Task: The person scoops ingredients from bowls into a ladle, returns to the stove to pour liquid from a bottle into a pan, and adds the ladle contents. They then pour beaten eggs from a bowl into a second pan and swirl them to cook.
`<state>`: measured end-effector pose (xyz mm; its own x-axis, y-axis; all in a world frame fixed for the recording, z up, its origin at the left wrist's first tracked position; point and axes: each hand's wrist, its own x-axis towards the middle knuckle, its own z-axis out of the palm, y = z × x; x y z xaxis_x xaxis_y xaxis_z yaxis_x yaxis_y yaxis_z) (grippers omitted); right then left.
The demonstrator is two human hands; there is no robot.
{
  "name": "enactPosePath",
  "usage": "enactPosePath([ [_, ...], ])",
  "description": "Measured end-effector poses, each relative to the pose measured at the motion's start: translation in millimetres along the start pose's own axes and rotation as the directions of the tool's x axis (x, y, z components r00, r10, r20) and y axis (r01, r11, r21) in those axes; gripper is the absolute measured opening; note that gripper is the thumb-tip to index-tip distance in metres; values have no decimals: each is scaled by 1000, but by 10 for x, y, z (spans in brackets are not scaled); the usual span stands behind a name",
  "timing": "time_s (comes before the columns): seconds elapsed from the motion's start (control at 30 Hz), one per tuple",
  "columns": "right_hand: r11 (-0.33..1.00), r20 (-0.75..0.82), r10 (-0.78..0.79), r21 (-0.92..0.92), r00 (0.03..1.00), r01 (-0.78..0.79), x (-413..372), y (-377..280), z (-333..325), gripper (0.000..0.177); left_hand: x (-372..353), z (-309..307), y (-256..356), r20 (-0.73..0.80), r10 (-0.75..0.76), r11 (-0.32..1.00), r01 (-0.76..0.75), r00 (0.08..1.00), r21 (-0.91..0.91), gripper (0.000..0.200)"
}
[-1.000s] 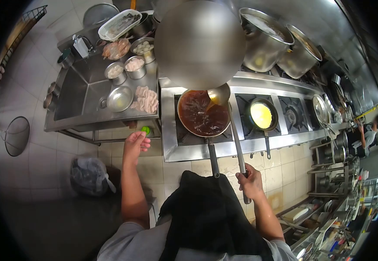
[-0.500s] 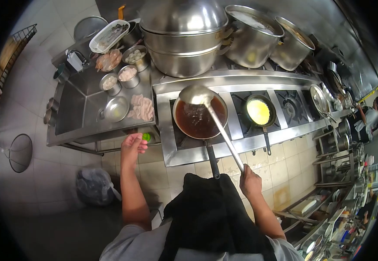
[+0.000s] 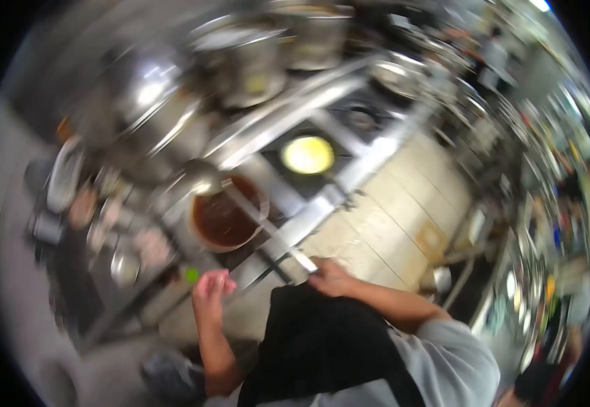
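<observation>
My right hand [image 3: 330, 276] is closed around the end of a long-handled ladle [image 3: 258, 218]. Its bowl hangs over the far left rim of a pan of brown sauce [image 3: 224, 220] on the stove. The black handle of that pan [image 3: 274, 264] points toward me, left of my right hand. To the left, my left hand [image 3: 211, 288] hovers in front of the counter edge, fingers loosely curled and apart, with nothing seen in it. A smaller pan with a yellow, egg-like layer [image 3: 308, 154] sits on the burner beyond. Motion blurs the whole view.
A large steamer pot [image 3: 152, 102] and tall stockpots [image 3: 244, 64] stand along the back. On the left counter are pale raw meat [image 3: 152, 247], a metal bowl [image 3: 125, 266] and several containers. Dish-laden shelves line the right, with people in the distance.
My view has swung to the right, so the stove appears tilted and shifted left. The ladle stays in my right hand above the sauce pan. My left hand remains raised.
</observation>
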<state>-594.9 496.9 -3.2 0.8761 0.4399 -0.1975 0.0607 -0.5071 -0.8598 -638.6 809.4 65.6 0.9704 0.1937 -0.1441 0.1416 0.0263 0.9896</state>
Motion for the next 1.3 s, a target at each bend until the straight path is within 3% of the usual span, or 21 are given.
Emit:
enactPosePath([
  [0.1, 842, -69, -313, 442, 947, 310, -58, -155, -186, 23, 35, 791, 125, 260, -43, 993, 70, 965, -95, 47],
  [0.13, 854, -139, -420, 275, 897, 442, -16, -162, -277, 24, 81, 1026, 131, 346, 54, 994, -18, 937, -106, 48],
  [0.17, 880, -90, -353, 307, 931, 363, 43, -188, -320, 24, 96, 1266, 159, 408, 147, 986, -103, 901, -128, 49],
  [0.2, 742, -176, -423, 495, 889, 452, -86, -557, -548, 34, 112, 1494, 223, 460, 156, 986, -111, 874, -124, 49],
  [0.23, 763, -210, -503, 346, 838, 545, -1, -543, -560, 46, 110, 1697, 293, 440, 235, 970, -180, 866, -163, 52],
  [0.3, 836, -68, -484, 259, 872, 484, -106, -790, -935, 39, 228, 2005, 446, 413, 356, 934, -312, 838, -173, 52],
  [0.37, 811, -101, -581, 6, 808, 585, -85, -550, -1069, 39, 377, 2193, 545, 497, 331, 943, -294, 802, -154, 51],
  [0.43, 851, -76, -526, -53, 847, 523, -341, -359, -1496, 44, 427, 2472, 526, 497, 335, 942, -300, 800, -152, 48],
  [0.5, 871, -207, -471, 46, 858, 489, -539, 127, -1910, 49, 431, 2863, 609, 525, 426, 891, -441, 737, -105, 39],
  [0.57, 907, -532, -414, -169, 739, 386, -847, 729, -2614, 52, 469, 3197, 543, 522, 413, 908, -380, 746, -174, 34],
  [0.6, 984, -676, -177, -107, 715, 143, -1107, 1013, -3036, 52, 489, 3378, 517, 514, 367, 930, -319, 775, -183, 35],
  [0.67, 988, -904, 43, -23, 426, -150, -1619, 1741, -4007, 45, 530, 3815, 467, 503, 320, 947, -271, 803, -171, 25],
  [0.77, 899, -996, 65, 84, -59, -429, -2677, 2718, -5615, 43, 477, 4576, 645, 608, 7, 996, -57, 794, 63, 28],
  [0.83, 729, -971, -146, 26, -192, -684, -3479, 3230, -6591, 45, 616, 5031, 419, 679, -150, 989, 111, 719, 100, 26],
  [0.87, 657, -957, -93, 147, -274, -739, -3792, 3292, -6936, 47, 608, 5265, 318, 640, -249, 968, 210, 727, 139, 26],
  [0.97, 350, -909, 8, 393, -417, -851, -4595, 3867, -7820, 46, 690, 5770, -62, 572, -418, 904, 386, 706, 183, 23],
  [1.0, 337, -912, 19, 392, -411, -856, -4787, 4051, -7971, 46, 696, 5872, -160, 540, -483, 867, 462, 689, 186, 22],
  [1.07, 204, -867, 143, 498, -478, -843, -5025, 4373, -8187, 42, 670, 6072, -234, 532, -502, 861, 450, 682, 236, 20],
  [1.1, 203, -870, 149, 492, -470, -847, -5067, 4433, -8258, 42, 645, 6174, -228, 533, -503, 864, 424, 680, 273, 19],
  [1.17, 21, -885, 231, 420, -405, -907, -5139, 4502, -8331, 43, 638, 6361, -179, 488, -532, 846, 414, 692, 336, 13],
  [1.3, 19, -817, 484, 368, -313, -930, -5001, 4063, -8415, 32, 820, 6520, -263, 490, -557, 830, 466, 670, 306, 12],
])
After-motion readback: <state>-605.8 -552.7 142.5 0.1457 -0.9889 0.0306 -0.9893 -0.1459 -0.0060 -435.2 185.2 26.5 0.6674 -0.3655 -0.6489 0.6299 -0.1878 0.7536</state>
